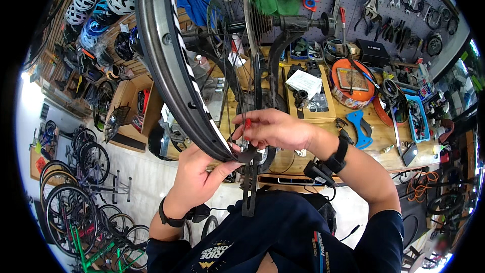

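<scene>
The left hand (pixel 199 174) is coming up from the lower edge, wrist bent back, thumb and fingers pinching the lower arc of the bicycle wheel rim (pixel 166 71). That grip is closed on the rim, no doubt about it. The right hand (pixel 275 129) is reaching across from the right with the forearm angled down, fingers curled together around a small red-tipped tool (pixel 247 127), pinching it right at the rim's inner edge where the spokes (pixel 227 91) are meeting it. The two hands are working nearly touching each other, right just above left.

The wheel is standing upright in a black truing stand (pixel 275 65), its rim sweeping from the top of the view down into the left hand, the cassette (pixel 257 20) sitting at the hub well above the right hand. A black gauge arm (pixel 248 187) is hanging just below the hands.

Out on the wooden workbench (pixel 384 139), a round orange tin (pixel 352 83) is holding a flat card-like item and a long thin tool. A blue tray (pixel 418 119) at the right is holding small dark parts, too small to tell apart. A shallow wooden box (pixel 309 98) behind the stand is carrying folded white paper and small black parts. A blue-handled tool (pixel 361 127) is lying on the bench just beyond the right wrist.
</scene>
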`<state>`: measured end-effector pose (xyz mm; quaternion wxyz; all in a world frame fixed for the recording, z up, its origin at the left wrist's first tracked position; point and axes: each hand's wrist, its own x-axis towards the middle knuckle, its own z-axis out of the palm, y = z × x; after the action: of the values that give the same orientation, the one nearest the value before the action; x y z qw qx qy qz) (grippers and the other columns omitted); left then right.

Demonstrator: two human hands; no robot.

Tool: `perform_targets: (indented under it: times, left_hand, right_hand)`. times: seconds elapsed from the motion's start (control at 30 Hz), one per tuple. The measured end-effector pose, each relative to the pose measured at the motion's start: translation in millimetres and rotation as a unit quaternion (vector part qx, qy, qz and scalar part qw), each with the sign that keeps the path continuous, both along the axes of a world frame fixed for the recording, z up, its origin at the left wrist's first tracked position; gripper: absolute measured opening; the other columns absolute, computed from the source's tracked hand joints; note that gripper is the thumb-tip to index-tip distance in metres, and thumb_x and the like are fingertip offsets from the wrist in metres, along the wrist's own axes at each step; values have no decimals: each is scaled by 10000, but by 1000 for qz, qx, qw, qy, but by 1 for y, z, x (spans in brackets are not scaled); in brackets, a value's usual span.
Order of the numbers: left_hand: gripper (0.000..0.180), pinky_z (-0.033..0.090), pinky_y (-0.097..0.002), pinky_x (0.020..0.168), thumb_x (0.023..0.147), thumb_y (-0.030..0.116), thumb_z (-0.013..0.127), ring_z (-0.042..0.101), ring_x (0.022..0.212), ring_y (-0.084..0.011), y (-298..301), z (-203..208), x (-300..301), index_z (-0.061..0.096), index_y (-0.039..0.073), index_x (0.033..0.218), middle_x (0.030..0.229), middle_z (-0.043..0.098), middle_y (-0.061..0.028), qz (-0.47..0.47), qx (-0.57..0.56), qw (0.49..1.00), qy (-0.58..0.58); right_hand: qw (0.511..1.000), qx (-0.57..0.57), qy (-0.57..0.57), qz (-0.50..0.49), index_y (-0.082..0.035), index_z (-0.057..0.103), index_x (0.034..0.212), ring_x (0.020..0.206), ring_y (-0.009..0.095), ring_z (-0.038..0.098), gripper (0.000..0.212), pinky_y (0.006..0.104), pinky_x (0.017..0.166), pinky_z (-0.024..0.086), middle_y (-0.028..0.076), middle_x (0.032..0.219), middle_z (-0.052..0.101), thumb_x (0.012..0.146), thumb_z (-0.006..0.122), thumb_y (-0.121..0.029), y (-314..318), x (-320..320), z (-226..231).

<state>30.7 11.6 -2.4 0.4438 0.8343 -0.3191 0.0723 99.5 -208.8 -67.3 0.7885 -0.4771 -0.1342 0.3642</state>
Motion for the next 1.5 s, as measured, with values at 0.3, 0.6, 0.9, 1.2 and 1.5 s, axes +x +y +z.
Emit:
perform_targets:
  times: [0.3, 0.6, 0.9, 1.2, 1.5]
  left_hand:
    - [159, 488, -298, 701, 848, 110, 731, 646, 772, -192, 3, 1, 3, 713, 13, 972, 880, 671, -67, -4, 13, 1000, -24]
    - [156, 490, -301, 695, 835, 93, 739, 652, 768, -195, 1, 7, 0, 712, 5, 962, 868, 680, -71, 6, -6, 1000, -27]
    - [205, 477, -376, 836, 811, 106, 760, 648, 936, -314, 1, 5, -3, 711, 47, 1001, 1015, 707, -109, 13, 2, 1000, -2]
    - [204, 467, -373, 845, 810, 103, 748, 656, 924, -316, -2, 11, -5, 702, 25, 993, 1010, 714, -110, 27, -12, 1000, 1]
    - [198, 446, -362, 794, 809, 123, 749, 653, 885, -304, -1, 7, -3, 688, 28, 971, 924, 701, -100, 19, -8, 998, -62]
  right_hand:
    - [994, 79, 73, 33, -3, 557, 1253, 714, 67, 534, 303, 219, 646, 448, 60, 1040, 661, 1035, 509, -209, 6, -2, -8]
    - [997, 27, -9, 70, 16, 608, 1172, 702, 59, 572, 270, 203, 633, 480, 56, 994, 676, 986, 608, -179, 3, 13, -7]
    - [922, -302, -221, -99, 22, 681, 817, 575, 133, 562, 331, 311, 541, 459, 64, 682, 664, 850, 787, -290, 23, 5, 8]
    - [957, -189, -212, -65, 50, 648, 779, 609, 185, 603, 388, 338, 594, 490, 142, 708, 638, 842, 786, -308, 21, 12, 7]
    - [919, -329, -218, -13, 49, 676, 867, 663, 197, 651, 325, 344, 626, 499, 129, 702, 652, 849, 767, -263, 28, 17, 27]
